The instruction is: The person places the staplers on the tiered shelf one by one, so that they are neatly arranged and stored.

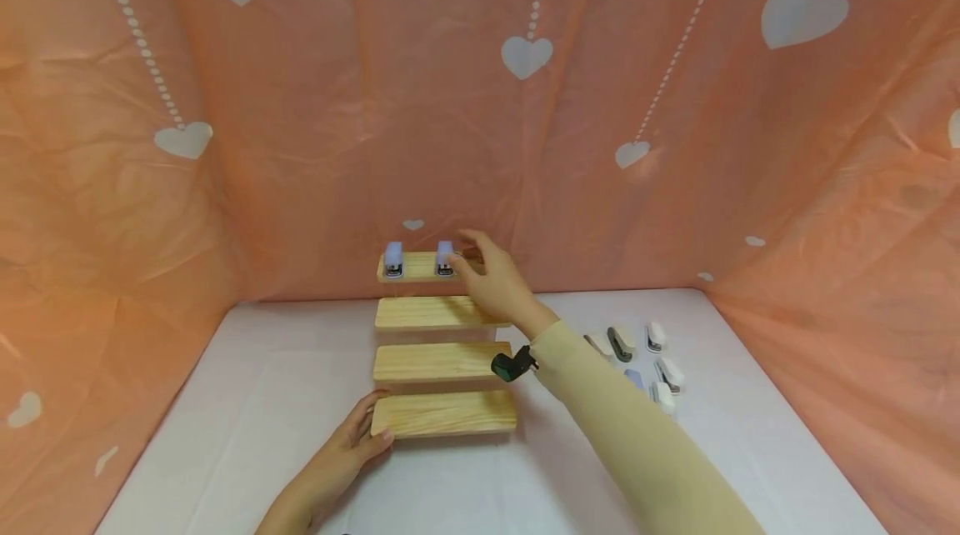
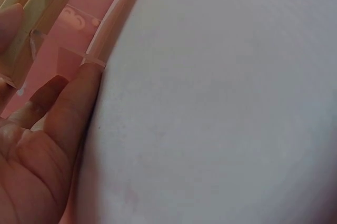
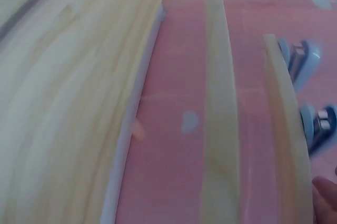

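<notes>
A stepped rack with wooden shelves point(image 1: 444, 414) stands on the white table. My left hand point(image 1: 347, 445) grips the left end of its lowest shelf, thumb at the front edge and fingers behind. In the left wrist view those fingers point(image 2: 73, 108) lie by a clear panel beneath the wood. Two lilac staplers stand upright on the top shelf point(image 1: 420, 267): the left stapler point(image 1: 393, 260) and the middle stapler point(image 1: 446, 258). Over that shelf's right end is my right hand point(image 1: 498, 278), fingers and thumb spread apart, thumb overlapping the middle stapler. The right wrist view shows only its fingertips point(image 3: 326, 195).
Several staplers lie on the table right of the rack, among them a dark grey stapler point(image 1: 620, 343), a white stapler point(image 1: 670, 374) and a partly hidden lilac stapler point(image 1: 633, 378). A pink curtain point(image 1: 360, 143) with white hearts hangs behind and beside the white table point(image 1: 300, 360).
</notes>
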### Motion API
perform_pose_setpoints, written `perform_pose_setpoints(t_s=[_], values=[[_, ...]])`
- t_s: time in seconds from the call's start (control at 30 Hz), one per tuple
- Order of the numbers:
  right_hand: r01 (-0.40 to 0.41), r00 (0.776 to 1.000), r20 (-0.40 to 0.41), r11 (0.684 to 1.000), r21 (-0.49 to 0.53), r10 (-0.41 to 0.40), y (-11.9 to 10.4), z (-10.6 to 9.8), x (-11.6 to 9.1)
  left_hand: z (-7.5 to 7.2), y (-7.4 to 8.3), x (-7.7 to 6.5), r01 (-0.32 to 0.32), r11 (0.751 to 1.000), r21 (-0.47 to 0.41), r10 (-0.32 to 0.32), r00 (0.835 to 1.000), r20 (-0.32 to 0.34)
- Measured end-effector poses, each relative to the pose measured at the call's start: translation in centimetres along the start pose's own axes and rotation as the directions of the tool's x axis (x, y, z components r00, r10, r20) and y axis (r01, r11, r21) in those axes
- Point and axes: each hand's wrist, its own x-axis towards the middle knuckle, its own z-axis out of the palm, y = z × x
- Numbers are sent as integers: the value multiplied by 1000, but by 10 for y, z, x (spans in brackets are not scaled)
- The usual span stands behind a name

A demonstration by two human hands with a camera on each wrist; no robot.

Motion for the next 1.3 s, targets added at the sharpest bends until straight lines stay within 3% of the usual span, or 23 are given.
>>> perform_pose_setpoints(t_s=[0.23, 0.43, 0.53, 0.63, 0.83, 1.1, 1.3], values=[[55, 993, -103, 998, -9, -56, 21, -29, -18, -1, 0, -1, 4, 1000, -14, -4, 1000, 10], [16, 988, -155, 999, -27, -20, 48, -46, -33, -2, 0, -1, 6, 1000, -17, -6, 1000, 7], [-52, 993, -109, 998, -29, 49, 66, -49, -40, -3, -1, -1, 8, 1000, -18, -8, 1000, 6], [-137, 990, -12, 990, -44, 137, 84, -54, -49, -3, 0, -1, 5, 1000, -4, -5, 1000, 3], [-279, 936, 184, 952, -128, 299, 111, -69, -68, -1, 2, -2, 8, 1000, 6, -8, 1000, 5], [-264, 884, 323, 930, -256, 339, 130, -84, -77, 0, 3, -2, 27, 1000, 0, -27, 1000, -3], [-279, 850, 362, 909, -309, 383, 137, -86, -75, 1, 2, -2, 21, 1000, -2, -21, 1000, -8]])
